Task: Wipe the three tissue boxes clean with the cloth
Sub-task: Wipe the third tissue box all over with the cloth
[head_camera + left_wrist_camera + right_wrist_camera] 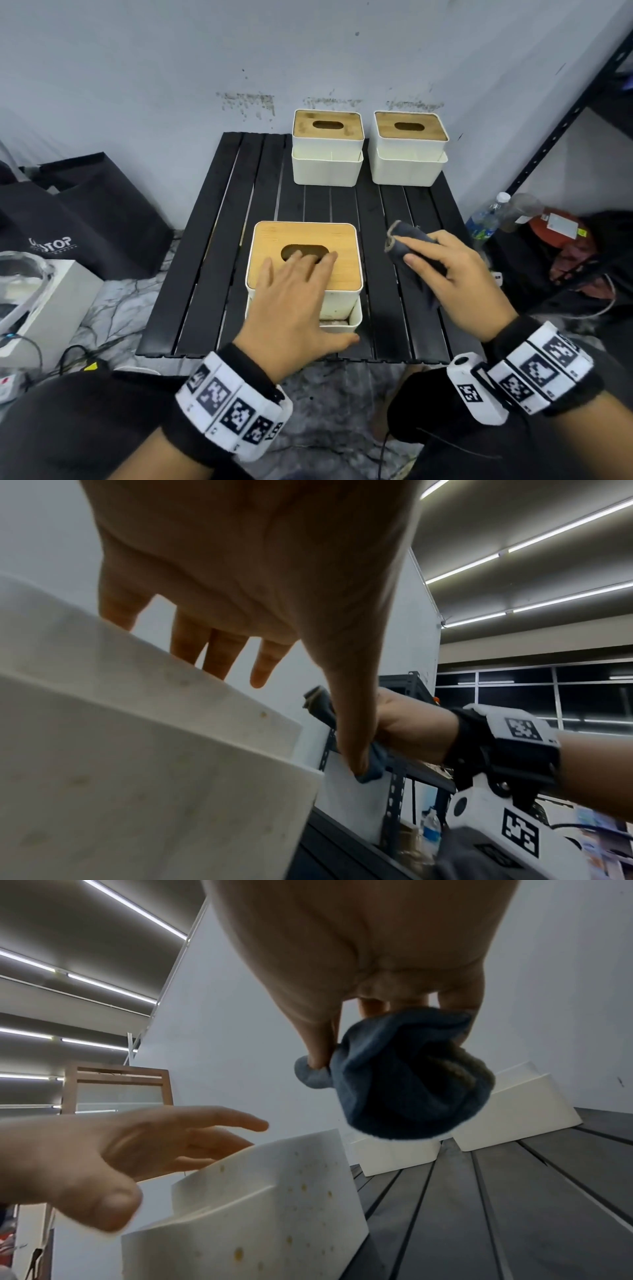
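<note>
Three white tissue boxes with wooden lids stand on the black slatted table (205,274). The near box (342,240) (137,750) (267,1204) has yellowish spots on its side. The other two, box (327,147) (394,1153) and box (409,147) (520,1110), stand at the back by the wall. My left hand (308,294) (240,642) (137,1145) spreads straight fingers over the near box's lid; contact is unclear. To the right of that box my right hand (442,260) (342,1015) grips a bunched dark blue cloth (407,240) (322,707) (404,1080) above the table.
Black bags (85,222) and a white case (44,301) with cables lie on the floor at the left. A water bottle (486,219) and clutter sit by a black metal shelf (565,120) at the right. A grey wall stands right behind the table.
</note>
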